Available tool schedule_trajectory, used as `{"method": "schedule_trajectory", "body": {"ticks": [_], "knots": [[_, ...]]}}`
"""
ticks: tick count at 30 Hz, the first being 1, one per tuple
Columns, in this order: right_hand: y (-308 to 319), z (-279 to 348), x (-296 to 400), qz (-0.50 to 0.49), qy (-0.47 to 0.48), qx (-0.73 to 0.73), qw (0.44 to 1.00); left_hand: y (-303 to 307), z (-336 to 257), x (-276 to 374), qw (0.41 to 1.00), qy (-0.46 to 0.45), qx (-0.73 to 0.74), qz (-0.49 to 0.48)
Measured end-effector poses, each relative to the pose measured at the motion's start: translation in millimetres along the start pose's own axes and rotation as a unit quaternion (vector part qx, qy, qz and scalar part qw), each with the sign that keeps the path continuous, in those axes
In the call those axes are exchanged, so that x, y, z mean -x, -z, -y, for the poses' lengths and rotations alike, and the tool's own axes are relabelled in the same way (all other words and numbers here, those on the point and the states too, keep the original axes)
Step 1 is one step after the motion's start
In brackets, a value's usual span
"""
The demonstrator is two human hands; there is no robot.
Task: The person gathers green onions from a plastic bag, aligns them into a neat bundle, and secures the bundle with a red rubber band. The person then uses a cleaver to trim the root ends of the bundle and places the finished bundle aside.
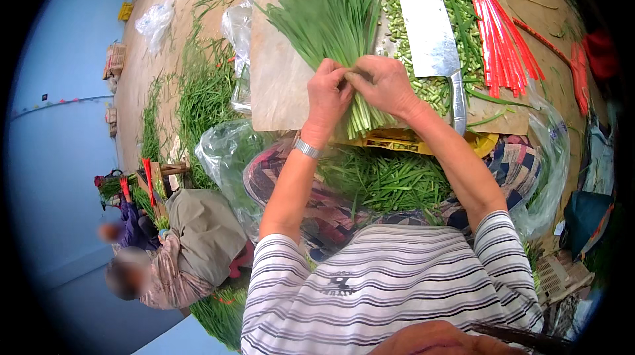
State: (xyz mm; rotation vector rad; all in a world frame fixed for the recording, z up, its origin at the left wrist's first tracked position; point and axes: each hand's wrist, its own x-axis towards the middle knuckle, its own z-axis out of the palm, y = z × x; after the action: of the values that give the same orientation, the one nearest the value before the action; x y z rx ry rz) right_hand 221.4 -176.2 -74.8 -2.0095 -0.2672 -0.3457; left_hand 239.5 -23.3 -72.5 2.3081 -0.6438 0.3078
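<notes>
A bunch of garlic chives [337, 22] lies across a pale board [278, 72], its leaves fanned away from me and its cut white-green stems [367, 114] towards me. My left hand [330, 89] and my right hand [384, 84] meet over its lower middle. Thumbs and fingertips are pinched together there; whether they also hold a tie is hidden. To the right of the bunch, a steel cleaver [430, 32] rests flat on chopped stem ends [436, 92], its handle pointing towards me. Red ribbon-like ties [498, 42] drape over the board's right side.
Loose leaves [397, 181] fill my lap below a yellow crate [483, 145]. Clear plastic bags [228, 151] lie at both sides. Scattered leaves [206, 87] cover the floor at left. Two people sit at lower left, one in grey-green cloth [206, 236].
</notes>
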Motion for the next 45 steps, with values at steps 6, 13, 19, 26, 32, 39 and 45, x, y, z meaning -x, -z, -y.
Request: {"method": "schedule_trajectory", "body": {"ticks": [6, 13, 19, 26, 32, 39, 45], "knots": [[-2, 12, -5, 0.012, -0.037, 0.053, 0.998, 9, -2, 3, 0.997, -0.028, 0.066, 0.017], [-8, 15, 9, -0.019, 0.117, 0.123, 0.985, -2, 12, 15, 0.991, -0.001, 0.129, -0.037], [-2, -1, 10, -0.009, -0.135, -0.191, 0.972, 2, 7, 13, 0.987, 0.044, 0.154, -0.016], [-15, -16, 10, -0.019, -0.177, -0.254, 0.951, 7, 16, 6, 0.993, -0.017, 0.11, 0.046], [-20, -17, 15, -0.087, -0.181, -0.209, 0.957, 13, 13, -3, 0.986, -0.165, -0.008, 0.017], [-15, -19, 12, -0.115, -0.124, -0.084, 0.982, 26, 6, -14, 0.951, -0.27, -0.141, 0.044], [1, -12, 12, -0.124, -0.147, -0.12, 0.974, 17, 4, -15, 0.998, -0.057, 0.037, 0.018]]}}
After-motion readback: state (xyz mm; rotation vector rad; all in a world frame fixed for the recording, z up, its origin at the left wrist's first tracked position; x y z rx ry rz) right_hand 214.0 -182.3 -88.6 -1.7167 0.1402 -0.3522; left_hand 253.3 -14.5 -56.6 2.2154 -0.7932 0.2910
